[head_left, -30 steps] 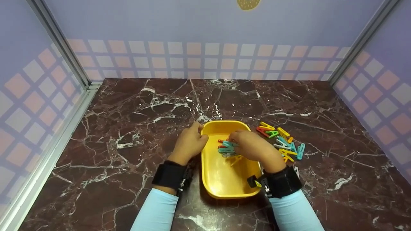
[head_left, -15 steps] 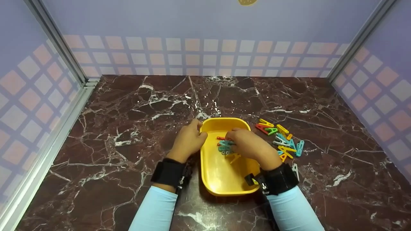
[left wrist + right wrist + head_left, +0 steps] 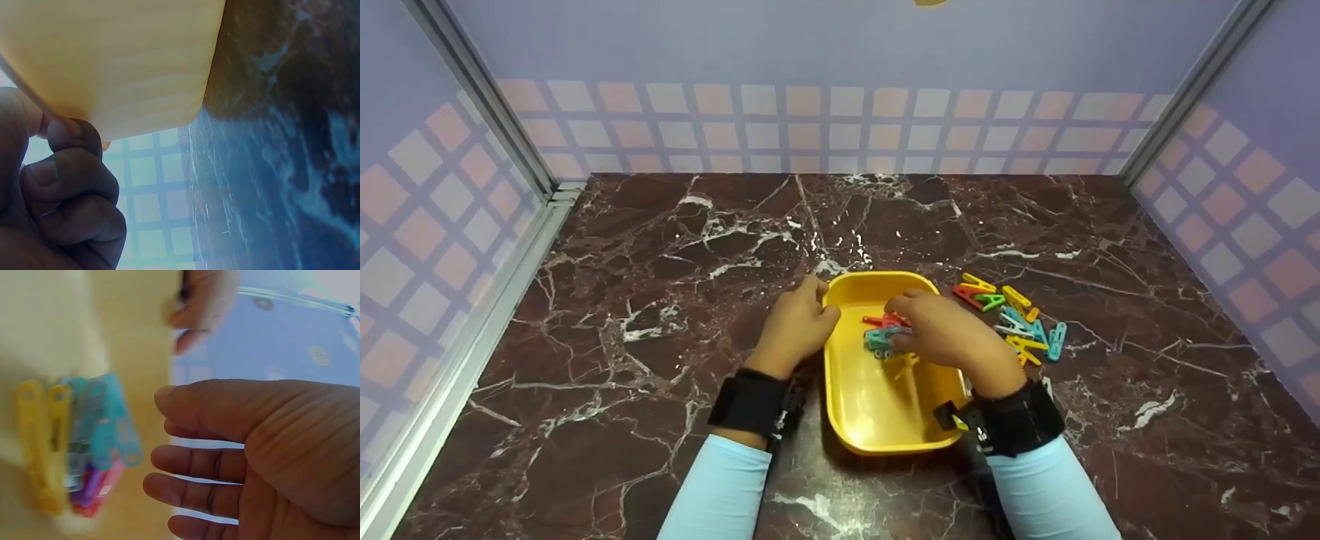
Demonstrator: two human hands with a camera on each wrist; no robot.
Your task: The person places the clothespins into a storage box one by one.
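Observation:
A yellow plastic basin (image 3: 877,420) stands on the marble-patterned table. My left hand (image 3: 799,326) pinches its left rim between thumb and index finger, and the left wrist view shows the other fingers curled below the rim (image 3: 42,107). My right hand (image 3: 949,334) is inside the basin's right side, over a small pile of clothespins (image 3: 885,341). Teal, yellow, red and purple ones lie together in the right wrist view, where the teal clothespins (image 3: 115,422) sit apart from my loosely extended fingers (image 3: 191,489). Nothing is between those fingers and the thumb.
Right of the basin lies a loose group of clothespins (image 3: 1024,322) in yellow, red, green, teal and white. Patterned panels (image 3: 847,127) border the table at the back and both sides. Black straps (image 3: 1020,420) circle both wrists.
More of the red clothespins shows beside my right fingers, which have shifted slightly over the pile. My left hand stays on the rim. The head view has tilted a little.

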